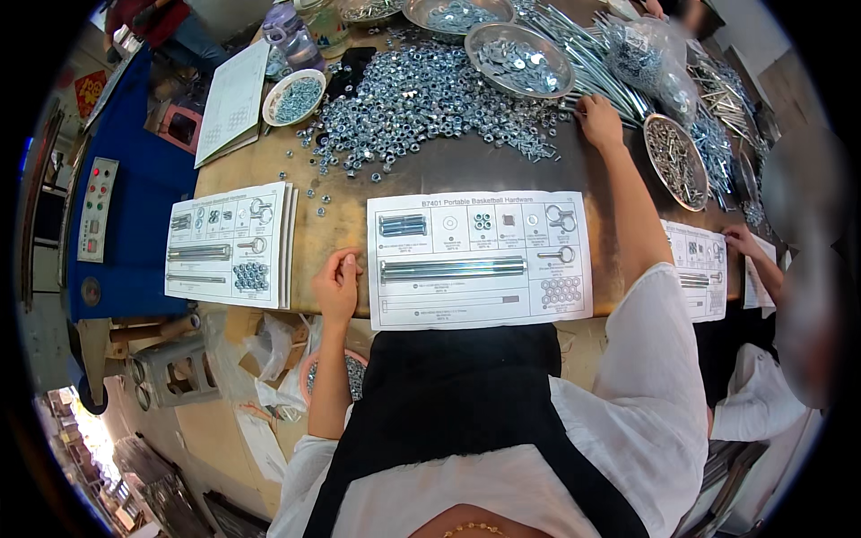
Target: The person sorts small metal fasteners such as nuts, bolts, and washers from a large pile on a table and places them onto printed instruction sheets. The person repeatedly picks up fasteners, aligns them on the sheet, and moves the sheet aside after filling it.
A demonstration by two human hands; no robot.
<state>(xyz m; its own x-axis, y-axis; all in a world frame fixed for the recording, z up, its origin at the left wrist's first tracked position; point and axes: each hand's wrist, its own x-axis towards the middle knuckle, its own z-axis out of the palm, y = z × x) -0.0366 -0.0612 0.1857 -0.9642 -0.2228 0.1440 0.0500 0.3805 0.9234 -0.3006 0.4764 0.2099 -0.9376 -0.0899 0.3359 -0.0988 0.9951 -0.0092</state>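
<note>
A worn workbench [439, 175], dark in the middle and yellowish toward its left side, spans the upper half of the frame. A blue machine [143, 206] with a pale control panel [97, 211] stands at the left edge, and a person in dark red [166, 27] is at the upper left.

At the centre, a white printed sheet [480, 305] lies flat along the near edge of the bench; long silvery bolts [453, 268] show across its middle and shorter ones at its upper left. The left hand [337, 278] is just beside that sheet's left edge, fingers curled in; I cannot tell whether anything is in them.

The right hand [599, 121] reaches to the upper right of centre, between a loose pile of nuts [395, 103] and a bundle of long rods [583, 58], just below a metal bowl [538, 92] of washers. Its fingers are bent downward, and whether they hold something I cannot tell.

A stack of similar sheets [228, 247] lies left of centre, below a small white bowl [268, 108]. At the right, a co-worker's hand [741, 240] is at another sheet [698, 269], near an oval bowl [649, 152] of screws.
</note>
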